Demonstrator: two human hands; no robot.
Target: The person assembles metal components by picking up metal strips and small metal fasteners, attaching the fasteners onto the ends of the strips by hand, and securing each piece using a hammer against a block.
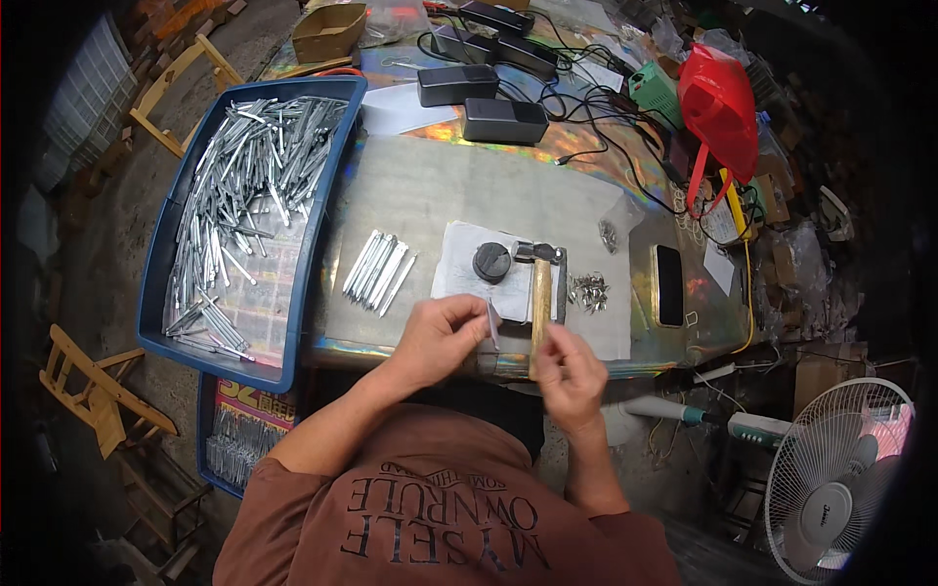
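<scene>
My left hand [440, 337] is closed, pinching a thin, pale metal strip [493, 327] upright at the table's near edge. Fingers curled, my right hand [570, 376] is beside the wooden handle of a hammer [541, 293]; whether it grips the handle or a small piece is unclear. The hammer's head rests on a white cloth pad [454, 278], next to a round black block [491, 262]. To the left lies a row of silver metal strips [379, 273]. Right of the hammer is a small pile of shiny metal bits [589, 291].
A blue tray [311, 283] of metal strips stands at the left, with another tray [202, 430] below. Black power adapters [505, 120] and tangled cables lie at the back. At the right are a phone [668, 285], a red bag [718, 112] and a fan [835, 488].
</scene>
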